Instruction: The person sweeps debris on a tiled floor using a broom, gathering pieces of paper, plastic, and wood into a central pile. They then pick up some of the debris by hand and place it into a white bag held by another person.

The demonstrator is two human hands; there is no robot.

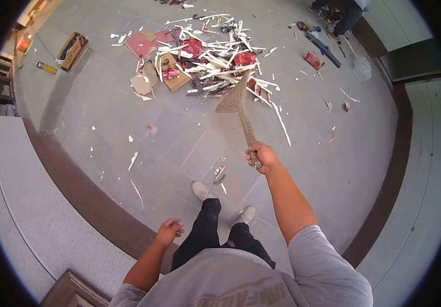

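Note:
My right hand [262, 156] is closed around the handle end of a short straw broom [233, 100] and holds it out ahead of me. The broom's brown, fan-shaped head touches or overlaps the near edge of a rubbish pile [218, 56]; I cannot tell which. White foam strips, red wrappers and cardboard pieces make up the pile. At my left side, my left hand [169, 231] hangs with loosely bent fingers slightly apart and nothing in it.
Small scraps [220, 176] lie just before my shoes. A cardboard box [72, 51] and a yellow can [46, 67] stand far left. Another person [348, 18] is at the far right, near tools [323, 48] and a clear plastic bag [362, 68]. Walls flank the grey tiled floor.

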